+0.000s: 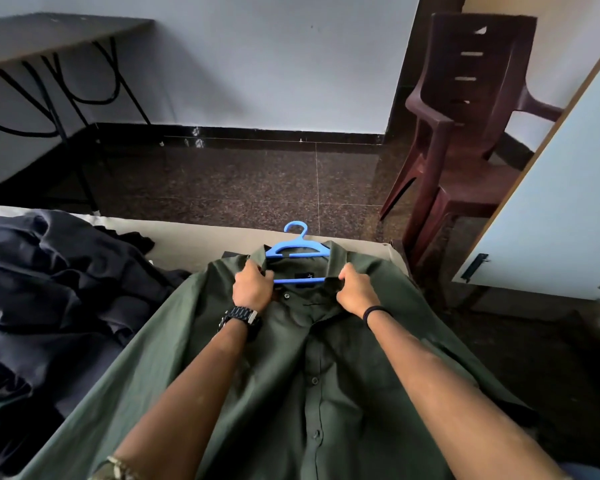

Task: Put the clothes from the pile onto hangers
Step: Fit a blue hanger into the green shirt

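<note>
The beige bed (201, 237) carries a green shirt (312, 375) spread flat at six o'clock and a dark clothes pile (49, 289) at nine o'clock.

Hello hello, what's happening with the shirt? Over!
Left hand, right hand grip green shirt collar. Blue hanger inside neck. Dark pile waits alongside.

Matt green cloth shirt (312, 358) on a smooth blue plastic hanger (297, 249).
</note>
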